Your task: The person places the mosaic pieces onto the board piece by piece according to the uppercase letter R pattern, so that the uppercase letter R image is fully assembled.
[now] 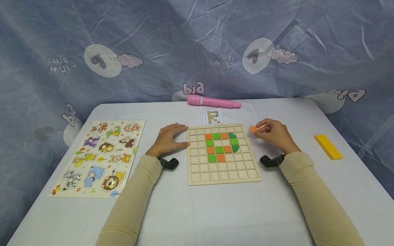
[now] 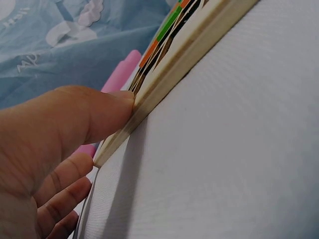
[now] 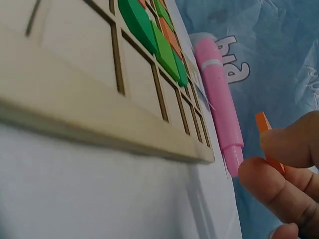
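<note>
In the head view a wooden grid board point(image 1: 224, 174) lies mid-table, with orange, green and dark green tiles set in its cells in a P-like shape. My right hand point(image 1: 275, 135) pinches an orange tile point(image 1: 252, 129) between thumb and fingers, just off the board's far right corner. The same orange tile point(image 3: 262, 122) shows partly behind the thumb in the right wrist view. At the board's left edge my left hand point(image 1: 169, 138) rests with fingers extended. Its thumb point(image 2: 117, 107) touches the board's side in the left wrist view.
A small pattern card point(image 1: 212, 116) lies beyond the board, showing a similar tile figure. Behind it is a pink marker-shaped pen point(image 1: 215, 102). An animal puzzle board point(image 1: 106, 157) lies at left, and a yellow block point(image 1: 328, 147) at right. A printed grey-blue cloth point(image 1: 172, 44) hangs behind.
</note>
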Tool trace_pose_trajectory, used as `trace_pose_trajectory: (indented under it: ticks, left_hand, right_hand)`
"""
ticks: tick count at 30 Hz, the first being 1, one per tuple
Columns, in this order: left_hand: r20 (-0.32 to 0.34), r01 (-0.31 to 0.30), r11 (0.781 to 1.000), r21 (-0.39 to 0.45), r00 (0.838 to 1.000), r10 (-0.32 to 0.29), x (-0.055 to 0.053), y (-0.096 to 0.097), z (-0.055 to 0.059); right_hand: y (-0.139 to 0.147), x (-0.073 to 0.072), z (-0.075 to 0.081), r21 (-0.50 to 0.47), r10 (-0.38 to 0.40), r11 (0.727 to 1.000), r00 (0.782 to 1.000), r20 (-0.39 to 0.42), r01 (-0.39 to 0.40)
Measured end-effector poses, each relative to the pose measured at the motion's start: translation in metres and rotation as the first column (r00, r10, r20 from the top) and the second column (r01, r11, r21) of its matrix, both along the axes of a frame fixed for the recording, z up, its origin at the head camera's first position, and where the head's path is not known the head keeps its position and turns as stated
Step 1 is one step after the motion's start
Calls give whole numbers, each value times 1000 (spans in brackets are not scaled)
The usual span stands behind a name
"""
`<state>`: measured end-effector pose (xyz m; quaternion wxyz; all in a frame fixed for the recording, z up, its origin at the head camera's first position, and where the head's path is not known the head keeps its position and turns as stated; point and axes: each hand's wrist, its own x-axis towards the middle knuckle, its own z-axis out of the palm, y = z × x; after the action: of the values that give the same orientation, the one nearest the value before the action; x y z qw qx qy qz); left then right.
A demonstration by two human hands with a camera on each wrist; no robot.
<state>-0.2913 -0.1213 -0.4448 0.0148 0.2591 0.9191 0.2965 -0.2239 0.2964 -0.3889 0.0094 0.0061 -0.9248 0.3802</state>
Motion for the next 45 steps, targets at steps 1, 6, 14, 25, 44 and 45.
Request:
trace_pose_trajectory:
  ticks: [1, 6, 14, 25, 44, 45]
  left_hand:
    - [-1, 0, 1000, -1, 1000, 0, 0, 0, 0]
    - [-1, 2, 1000, -11, 1000, -2, 0, 0, -1]
    - [6, 0, 1000, -5, 1000, 0, 1, 0, 0]
    - [15, -4, 1000, -4, 1000, 4, 0, -1, -2]
    - [15, 0, 1000, 6, 1000, 0, -3, -1, -3]
    - [16, 0, 1000, 6, 1000, 0, -3, -1, -3]
  right_hand:
    - [-4, 0, 0, -5, 11, 1000, 1000, 8, -11]
    - [-18, 3, 0, -32, 65, 997, 997, 44, -63]
    - [-35, 6, -4, -113, 194, 976, 980, 49, -188]
    - [-54, 9, -11, -304, 355, 900, 930, 92, -313]
    - [-85, 17, -17, -446, 512, 801, 844, 161, -400]
    - [-86, 18, -17, -432, 520, 801, 839, 162, -414]
